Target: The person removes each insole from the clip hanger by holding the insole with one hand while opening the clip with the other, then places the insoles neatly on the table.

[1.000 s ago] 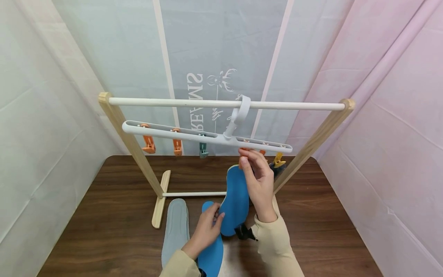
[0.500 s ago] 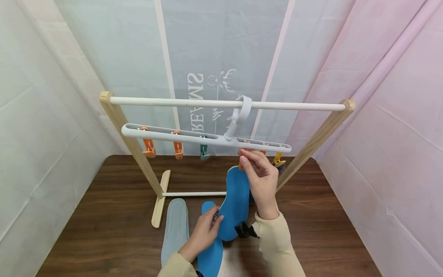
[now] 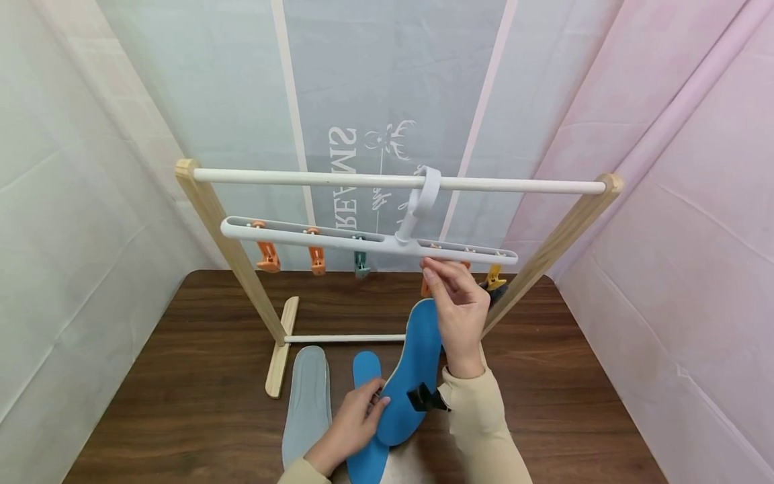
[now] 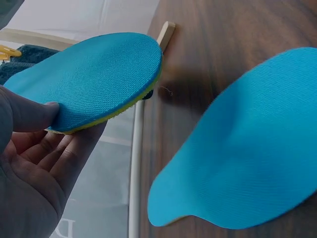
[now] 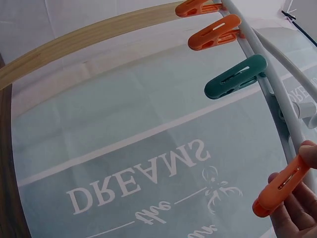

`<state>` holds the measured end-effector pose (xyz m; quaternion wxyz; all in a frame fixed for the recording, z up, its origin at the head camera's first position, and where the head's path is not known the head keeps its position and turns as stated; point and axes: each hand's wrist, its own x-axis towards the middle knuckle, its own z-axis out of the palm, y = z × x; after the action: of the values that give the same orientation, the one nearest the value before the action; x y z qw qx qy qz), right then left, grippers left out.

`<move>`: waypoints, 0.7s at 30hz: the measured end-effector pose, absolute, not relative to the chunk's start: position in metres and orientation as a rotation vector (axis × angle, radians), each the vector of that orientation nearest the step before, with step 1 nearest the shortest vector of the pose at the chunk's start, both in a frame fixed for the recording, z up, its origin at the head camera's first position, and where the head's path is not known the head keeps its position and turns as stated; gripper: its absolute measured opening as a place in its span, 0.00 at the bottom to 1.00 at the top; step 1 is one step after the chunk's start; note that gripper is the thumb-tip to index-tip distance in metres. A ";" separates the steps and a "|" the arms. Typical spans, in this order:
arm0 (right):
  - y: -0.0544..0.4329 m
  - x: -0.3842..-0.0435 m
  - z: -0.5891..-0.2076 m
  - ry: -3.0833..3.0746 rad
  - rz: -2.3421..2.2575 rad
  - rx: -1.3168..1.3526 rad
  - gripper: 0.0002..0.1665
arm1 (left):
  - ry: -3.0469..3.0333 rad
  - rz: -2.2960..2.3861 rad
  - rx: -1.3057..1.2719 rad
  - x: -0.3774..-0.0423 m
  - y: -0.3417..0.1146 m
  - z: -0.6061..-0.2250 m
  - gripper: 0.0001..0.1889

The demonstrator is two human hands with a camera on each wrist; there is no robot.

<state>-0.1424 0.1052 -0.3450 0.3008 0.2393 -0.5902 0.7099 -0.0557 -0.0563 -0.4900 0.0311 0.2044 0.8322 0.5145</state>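
My left hand (image 3: 351, 427) pinches the edge of a blue insole (image 3: 414, 383), thumb on its blue face in the left wrist view; a yellow underside shows along its rim (image 4: 124, 106). The insole is tilted, its upper end just below the white hanger (image 3: 314, 238). With thumb and fingers my right hand (image 3: 462, 323) pinches an orange clip (image 5: 282, 188) that hangs from this hanger. The insole's top end is apart from the clip in the head view. A second blue insole (image 3: 367, 368) lies on the table under my left hand.
A grey insole pair (image 3: 306, 403) lies at left. The wooden rack's posts (image 3: 236, 259) and white top rod (image 3: 302, 177) frame the hanger. Orange clips (image 3: 317, 261) and a green clip (image 3: 361, 264) hang left; a yellow clip (image 3: 494, 277) holds dark fabric (image 4: 37, 55) at right.
My left hand has lowered the blue insole, and its top end has come away from the orange clip. My right hand stays on the clip; the hanger has shifted slightly right.
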 end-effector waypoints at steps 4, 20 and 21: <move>0.106 -0.144 -0.348 -1.576 1.881 0.672 0.13 | 2.569 1.577 0.606 -0.050 -0.059 -0.494 0.05; 0.106 -0.139 -0.350 -1.620 1.960 0.676 0.21 | 2.530 1.598 0.496 -0.036 -0.076 -0.503 0.06; 0.106 -0.139 -0.350 -1.618 1.966 0.672 0.21 | 2.528 1.600 0.493 -0.035 -0.078 -0.503 0.06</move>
<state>-0.1388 0.1062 -0.3497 0.2517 0.2470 -0.5947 0.7225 -0.0346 -0.0776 -0.5032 0.0545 0.1625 0.8325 0.5269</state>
